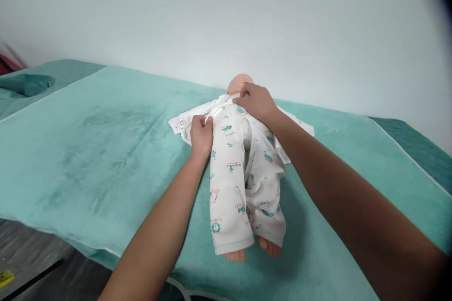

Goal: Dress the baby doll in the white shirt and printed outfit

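Observation:
A baby doll (240, 83) lies with its feet nearest to me and its head by the wall. It wears a white printed shirt (187, 117) with the sleeves spread out, and white printed baby trousers (229, 174) with an open crotch. My left hand (202, 135) is closed at the side of the waist, thumb and fingers pinching the trousers' waistband. Over the chest, just below the head, my right hand (256, 101) is closed in a pinch on the upper edge of the trousers. Its fingertips partly hide the cloth there. Both bare feet show below the trouser legs.
A light green padded cover (106, 150) with white piping lies under the doll. Behind it rises a plain white wall (176, 19). The cover's front edge drops toward a grey floor (28, 244) at lower left. A red object (10, 60) shows at far left.

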{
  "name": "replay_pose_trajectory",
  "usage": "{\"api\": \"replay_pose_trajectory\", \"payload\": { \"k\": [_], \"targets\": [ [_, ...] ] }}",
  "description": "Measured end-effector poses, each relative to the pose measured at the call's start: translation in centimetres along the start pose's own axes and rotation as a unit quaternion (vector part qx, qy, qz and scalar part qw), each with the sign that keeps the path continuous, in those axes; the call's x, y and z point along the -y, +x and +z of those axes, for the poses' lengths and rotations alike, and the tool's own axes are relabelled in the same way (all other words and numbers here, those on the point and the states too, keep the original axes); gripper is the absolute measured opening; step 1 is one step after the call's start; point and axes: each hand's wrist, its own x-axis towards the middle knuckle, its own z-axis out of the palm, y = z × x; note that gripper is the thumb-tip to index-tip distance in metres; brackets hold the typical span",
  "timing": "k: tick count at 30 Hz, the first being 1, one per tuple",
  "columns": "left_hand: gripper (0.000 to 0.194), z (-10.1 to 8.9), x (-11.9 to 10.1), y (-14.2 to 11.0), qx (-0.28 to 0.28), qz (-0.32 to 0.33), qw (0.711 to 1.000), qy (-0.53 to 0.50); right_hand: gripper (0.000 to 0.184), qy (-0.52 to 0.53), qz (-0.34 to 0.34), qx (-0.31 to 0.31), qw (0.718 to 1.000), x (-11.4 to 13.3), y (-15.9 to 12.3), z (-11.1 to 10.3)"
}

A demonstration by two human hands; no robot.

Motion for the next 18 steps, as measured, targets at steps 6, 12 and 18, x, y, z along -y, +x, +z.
{"api": "replay_pose_trajectory", "payload": {
  "k": [6, 12, 18],
  "targets": [
    [0.037, -0.5, 0.6, -0.4, 0.057, 0.059, 0.992, -0.096, 0.012, 0.199, 0.043, -0.122, 0.971, -4.2, -5.0, 0.5],
    [0.028, -0.5, 0.7, -0.5, 0.142, 0.055, 0.979, -0.135, 0.012, 0.221, 0.099, -0.188, 0.952, -6.9, -8.7, 0.5],
    [0.032, -1.1, 0.3, -0.5, 0.139, 0.081, 0.978, -0.131, 0.031, 0.153, 0.16, -0.149, 0.964, -6.1, -8.8, -0.5]
  ]
}}
